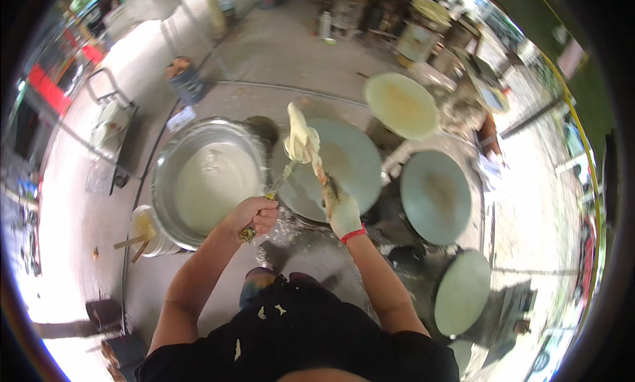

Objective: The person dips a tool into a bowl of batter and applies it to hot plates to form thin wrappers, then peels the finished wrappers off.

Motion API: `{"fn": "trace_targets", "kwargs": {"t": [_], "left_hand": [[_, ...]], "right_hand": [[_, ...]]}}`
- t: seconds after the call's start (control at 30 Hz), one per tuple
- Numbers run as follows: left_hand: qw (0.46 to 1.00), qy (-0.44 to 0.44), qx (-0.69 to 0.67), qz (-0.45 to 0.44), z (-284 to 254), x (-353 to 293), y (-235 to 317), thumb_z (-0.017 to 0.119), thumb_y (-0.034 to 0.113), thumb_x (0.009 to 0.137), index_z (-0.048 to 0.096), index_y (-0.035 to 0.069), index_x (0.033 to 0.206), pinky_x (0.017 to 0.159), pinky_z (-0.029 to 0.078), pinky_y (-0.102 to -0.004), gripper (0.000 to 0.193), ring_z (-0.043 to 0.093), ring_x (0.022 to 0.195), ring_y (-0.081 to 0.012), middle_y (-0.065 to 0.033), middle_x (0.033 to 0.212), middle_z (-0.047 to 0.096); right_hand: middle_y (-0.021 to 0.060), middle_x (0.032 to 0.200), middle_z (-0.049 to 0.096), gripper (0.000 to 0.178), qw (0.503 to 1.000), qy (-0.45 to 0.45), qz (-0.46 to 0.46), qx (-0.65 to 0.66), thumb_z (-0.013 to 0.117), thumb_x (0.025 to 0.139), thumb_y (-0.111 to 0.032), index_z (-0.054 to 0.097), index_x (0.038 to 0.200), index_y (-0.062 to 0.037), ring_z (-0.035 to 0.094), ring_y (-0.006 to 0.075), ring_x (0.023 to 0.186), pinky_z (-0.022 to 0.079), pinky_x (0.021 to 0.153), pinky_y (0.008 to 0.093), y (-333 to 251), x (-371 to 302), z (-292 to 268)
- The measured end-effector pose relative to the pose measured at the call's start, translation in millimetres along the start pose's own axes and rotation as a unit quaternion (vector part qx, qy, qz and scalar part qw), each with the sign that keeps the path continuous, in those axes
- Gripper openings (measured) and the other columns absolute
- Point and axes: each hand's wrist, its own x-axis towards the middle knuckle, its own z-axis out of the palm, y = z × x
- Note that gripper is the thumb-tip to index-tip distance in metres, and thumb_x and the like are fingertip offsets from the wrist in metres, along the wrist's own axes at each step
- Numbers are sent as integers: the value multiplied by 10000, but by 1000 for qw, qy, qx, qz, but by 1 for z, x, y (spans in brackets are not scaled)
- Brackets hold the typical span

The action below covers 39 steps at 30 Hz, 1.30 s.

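My left hand [254, 216] is closed round the yellowish handle of a narrow metal tool [282, 177], perhaps a scraper. Its far end meets a cream-coloured, dough-like lump [301, 140]. My right hand [342, 211], in a pale glove with a red band at the wrist, grips a thin stick-like tool [320, 169] whose tip reaches the same lump. How the lump is held between the two tools is blurred. Beneath them lies a large round grey griddle [357, 160]. To the left stands a wide metal basin [164, 213] with white batter [215, 190] in it.
A second griddle [436, 197] and a third [463, 293] stand to the right. A pale round sheet [401, 105] lies beyond. Beside the basin is a white bucket [159, 240] with wooden sticks. Farther off are a dark bin [185, 83] and a trolley [109, 134].
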Motion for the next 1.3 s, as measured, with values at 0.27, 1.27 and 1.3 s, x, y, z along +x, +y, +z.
{"fn": "trace_targets", "kwargs": {"t": [0.27,1.27,1.3], "left_hand": [[983,-15,-66,-170,141,172,-107,437,104,924,356,127,650,340,292,-155,287,313,383,0,59,544,331],[440,-26,887,139,184,573,-129,405,123,869,462,-9,1145,779,464,-484,311,594,899,-416,-256,947,617],[431,-26,892,133,182,570,-121,410,120,871,461,-8,1145,777,464,-482,307,593,896,-416,-254,942,617]], "right_hand": [[219,977,618,441,985,-1,110,-135,503,880,-278,470,1313,-200,615,344,827,469,740,402,171,-224,-234],[81,895,637,353,638,632,197,394,529,882,-82,539,1220,18,563,118,662,458,585,230,305,-57,-263],[66,848,642,360,636,646,188,378,527,885,-132,552,1221,-5,554,101,666,448,581,212,302,-54,-248]]}}
